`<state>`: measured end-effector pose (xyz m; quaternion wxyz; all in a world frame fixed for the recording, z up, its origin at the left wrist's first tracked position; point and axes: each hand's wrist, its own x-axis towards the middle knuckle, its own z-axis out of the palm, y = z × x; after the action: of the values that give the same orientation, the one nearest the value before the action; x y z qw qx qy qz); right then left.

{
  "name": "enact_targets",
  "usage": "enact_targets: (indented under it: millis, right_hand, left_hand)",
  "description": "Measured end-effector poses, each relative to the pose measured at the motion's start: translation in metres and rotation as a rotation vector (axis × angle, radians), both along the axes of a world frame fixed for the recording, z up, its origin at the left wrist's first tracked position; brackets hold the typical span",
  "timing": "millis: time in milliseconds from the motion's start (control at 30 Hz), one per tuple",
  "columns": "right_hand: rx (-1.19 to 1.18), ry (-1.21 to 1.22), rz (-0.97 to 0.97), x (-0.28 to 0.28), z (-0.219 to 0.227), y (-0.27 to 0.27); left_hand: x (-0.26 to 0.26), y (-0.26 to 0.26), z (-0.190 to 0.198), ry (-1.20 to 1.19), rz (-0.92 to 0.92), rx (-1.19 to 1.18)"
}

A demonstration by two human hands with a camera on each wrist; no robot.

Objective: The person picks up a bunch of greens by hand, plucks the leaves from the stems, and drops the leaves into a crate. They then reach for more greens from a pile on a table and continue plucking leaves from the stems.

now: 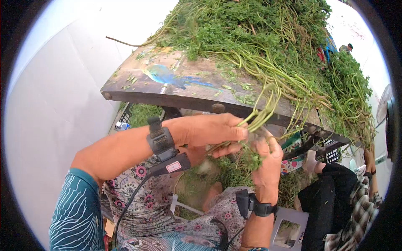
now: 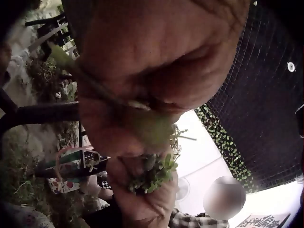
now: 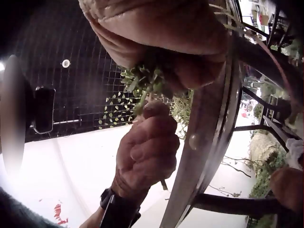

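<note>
Just in front of the table edge, my left hand grips a bunch of long green stems, whose ends loop up past the thumb. Close beside it, my right hand holds the leafy part of the greens, its fingers bent around it. In the left wrist view a stem crosses under my left palm, and leaves stick out of the right hand. The right wrist view has my left fist round the stems, with a leafy sprig between the two hands.
A big heap of leafy stems covers much of the wooden table, with loose leaf bits near its front edge. Plant scraps lie on the floor below. At the right sits another person in dark trousers beside a grey plastic stool.
</note>
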<state>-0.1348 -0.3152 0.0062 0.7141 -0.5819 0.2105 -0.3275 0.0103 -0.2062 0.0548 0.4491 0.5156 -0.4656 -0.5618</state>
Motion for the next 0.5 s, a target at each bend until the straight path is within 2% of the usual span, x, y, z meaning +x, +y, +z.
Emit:
enact_targets:
  millis: [33, 133, 200, 300, 400, 500]
  right_hand:
    - [0.035, 0.022, 0.008, -0.007, 0.000, -0.003]
    - [0.034, 0.133, 0.051, -0.029, -0.021, -0.018]
    - [-0.029, 0.263, 0.071, -0.046, -0.040, -0.031]
    - [0.014, 0.359, 0.067, -0.064, -0.051, -0.034]
    - [-0.003, 0.309, 0.074, -0.065, -0.048, -0.030]
    - [0.108, 0.272, 0.090, -0.056, -0.041, -0.016]
  left_hand:
    - [0.005, -0.003, -0.001, -0.071, -0.008, -0.104]
    - [0.010, -0.002, 0.001, -0.035, 0.103, -0.177]
    - [0.012, -0.002, 0.004, -0.003, 0.139, -0.166]
    - [0.014, -0.003, 0.008, 0.038, 0.191, -0.158]
    - [0.011, -0.006, 0.007, 0.065, 0.217, -0.131]
    - [0.009, -0.004, 0.018, 0.073, 0.219, -0.138]
